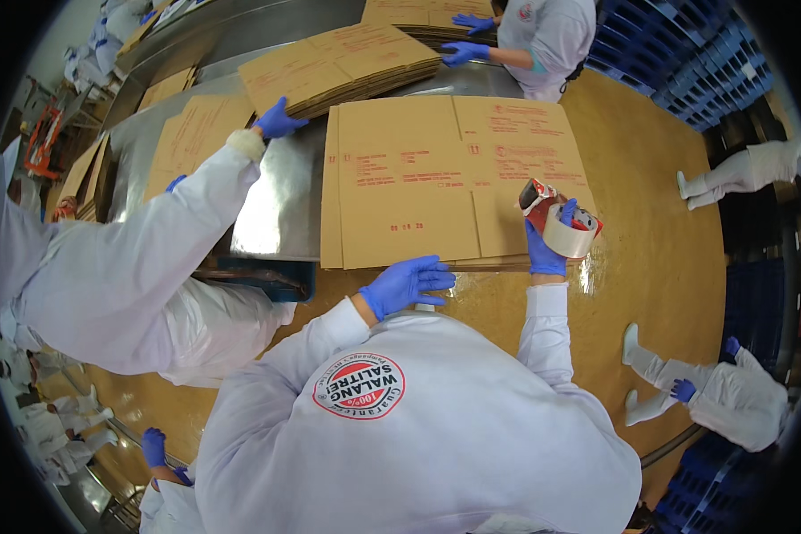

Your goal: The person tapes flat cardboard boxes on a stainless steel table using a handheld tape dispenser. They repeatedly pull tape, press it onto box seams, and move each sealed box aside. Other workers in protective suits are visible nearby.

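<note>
Flattened cardboard boxes [407, 220] lie stacked in front of me, with red print on the top one. My right hand [546, 252], in a blue glove, grips a red tape dispenser [537, 213] at the stack's right front corner. A roll of pale packing tape [569, 238] sits on the dispenser. Just at the stack's near edge is my left hand [407, 287], also gloved in blue. Its fingers are apart and nothing is in it; whether it touches the cardboard I cannot tell.
A co-worker's gloved hand [279, 120] from the left touches another stack of flat boxes [340, 63] on the metal table [274, 207]. Beyond it, a second co-worker's hand [466, 52] meets its far end. Blue plastic pallets [714, 73] stand at the right; other people stand around.
</note>
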`<state>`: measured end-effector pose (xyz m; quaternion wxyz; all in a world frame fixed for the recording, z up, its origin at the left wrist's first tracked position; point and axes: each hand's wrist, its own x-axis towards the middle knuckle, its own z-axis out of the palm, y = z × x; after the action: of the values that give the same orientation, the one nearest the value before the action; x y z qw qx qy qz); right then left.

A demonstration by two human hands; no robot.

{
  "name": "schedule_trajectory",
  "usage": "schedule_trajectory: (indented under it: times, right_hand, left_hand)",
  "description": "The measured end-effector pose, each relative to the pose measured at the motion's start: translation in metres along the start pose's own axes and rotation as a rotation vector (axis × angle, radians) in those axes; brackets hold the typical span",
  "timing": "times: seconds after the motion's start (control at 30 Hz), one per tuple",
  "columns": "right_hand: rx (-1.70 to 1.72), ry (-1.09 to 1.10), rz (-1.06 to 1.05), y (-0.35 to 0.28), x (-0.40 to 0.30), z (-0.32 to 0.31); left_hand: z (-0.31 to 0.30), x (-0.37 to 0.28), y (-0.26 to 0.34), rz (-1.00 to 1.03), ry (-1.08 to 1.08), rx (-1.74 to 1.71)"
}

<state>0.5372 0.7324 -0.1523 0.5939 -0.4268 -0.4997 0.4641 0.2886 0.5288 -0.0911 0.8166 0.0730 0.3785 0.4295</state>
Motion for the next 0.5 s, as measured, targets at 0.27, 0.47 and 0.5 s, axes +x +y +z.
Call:
schedule_trajectory:
  times: [0.27, 0.47, 0.5]
  right_hand:
    - [0.053, -0.501, -0.18, -0.063, 0.002, 0.201]
    - [-0.107, -0.586, -0.191, 0.005, 0.015, 0.264]
    - [-0.138, -0.605, -0.17, 0.023, 0.022, 0.262]
  left_hand:
    - [-0.039, -0.051, 0.057, 0.591, 0.684, 1.862]
    - [-0.063, -0.041, 0.05, 0.641, 0.669, 1.881]
    - [-0.065, -0.039, 0.052, 0.658, 0.668, 1.875]
